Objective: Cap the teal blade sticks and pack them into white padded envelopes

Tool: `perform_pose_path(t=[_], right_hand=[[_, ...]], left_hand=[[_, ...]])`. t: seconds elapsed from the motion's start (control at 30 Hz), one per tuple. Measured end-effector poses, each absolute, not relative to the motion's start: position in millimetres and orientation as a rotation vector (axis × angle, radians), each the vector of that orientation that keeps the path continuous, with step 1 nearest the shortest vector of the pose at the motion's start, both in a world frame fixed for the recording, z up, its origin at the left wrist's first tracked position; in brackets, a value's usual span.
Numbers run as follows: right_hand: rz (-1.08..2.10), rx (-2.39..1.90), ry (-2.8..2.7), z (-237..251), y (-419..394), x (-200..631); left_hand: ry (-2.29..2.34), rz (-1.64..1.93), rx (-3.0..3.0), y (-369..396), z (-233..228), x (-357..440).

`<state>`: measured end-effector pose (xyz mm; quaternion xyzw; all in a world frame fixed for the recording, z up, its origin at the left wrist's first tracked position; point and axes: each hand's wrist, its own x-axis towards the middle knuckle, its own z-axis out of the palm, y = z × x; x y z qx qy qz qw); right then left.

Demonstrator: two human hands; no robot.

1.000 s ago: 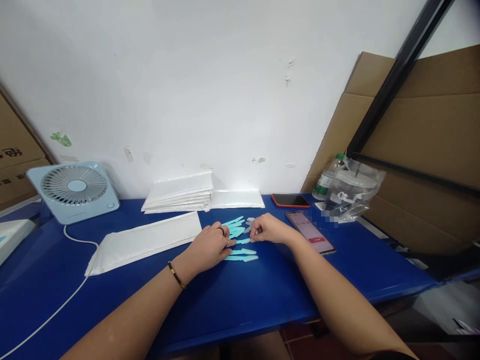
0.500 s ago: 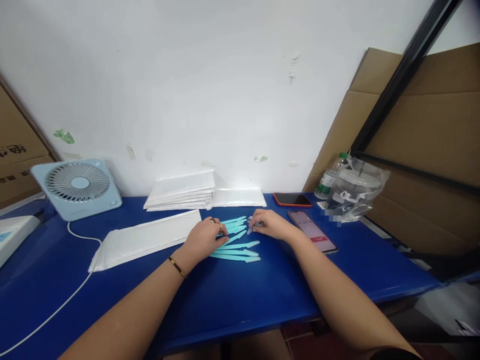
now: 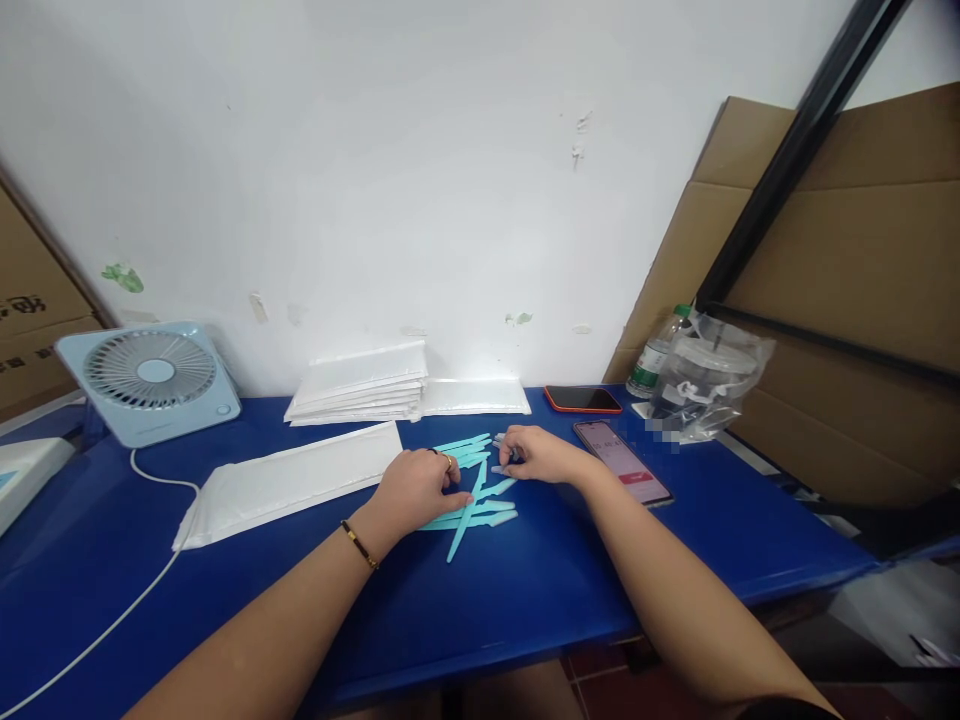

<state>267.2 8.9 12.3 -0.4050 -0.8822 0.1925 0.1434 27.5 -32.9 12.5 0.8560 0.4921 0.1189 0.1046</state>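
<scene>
Several slim teal sticks (image 3: 480, 505) with pale capped ends lie in a loose bunch on the blue table (image 3: 465, 610). My left hand (image 3: 416, 488), with a ring and a dark bracelet, rests on the bunch's left side, fingertips on one stick that lies slanted across the others. My right hand (image 3: 541, 455) sits at the bunch's far right end, its fingers pinched on the pale tips of the sticks there.
A white padded mailer (image 3: 289, 482) lies left of my hands, a stack of mailers (image 3: 360, 392) behind by the wall. Two phones (image 3: 621, 462) (image 3: 583, 399), a bagged bottle (image 3: 701, 385), a small blue fan (image 3: 150, 380) with white cable, cardboard at both sides.
My left hand has slid back toward me over the sticks, and one stick now lies slanted across the others. My right hand has stayed at the far tips.
</scene>
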Motion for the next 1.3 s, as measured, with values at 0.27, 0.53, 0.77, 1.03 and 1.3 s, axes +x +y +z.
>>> perform_pose_path(t=[0.27, 0.53, 0.77, 1.03, 1.3], right_hand=[[0.637, -1.216, -2.517, 13.3, 8.2, 267.6], [0.634, -1.151, -2.501, 11.9, 10.2, 272.1], [0.647, -1.089, -2.508, 10.4, 10.3, 269.7], [0.753, -1.064, -2.510, 13.8, 1.8, 254.3], [0.489, -1.339, -2.296, 25.2, 10.9, 295.1]], left_hand=[[1.499, 0.349, 2.457, -47.1, 16.0, 42.1], [1.474, 0.337, 2.546, -34.8, 8.1, 35.1], [1.422, 0.359, 2.531, -28.7, 9.5, 27.6], [1.324, 0.344, 2.600, -26.1, 7.8, 26.6], [1.573, 0.390, 2.675, -17.2, 10.3, 14.7]])
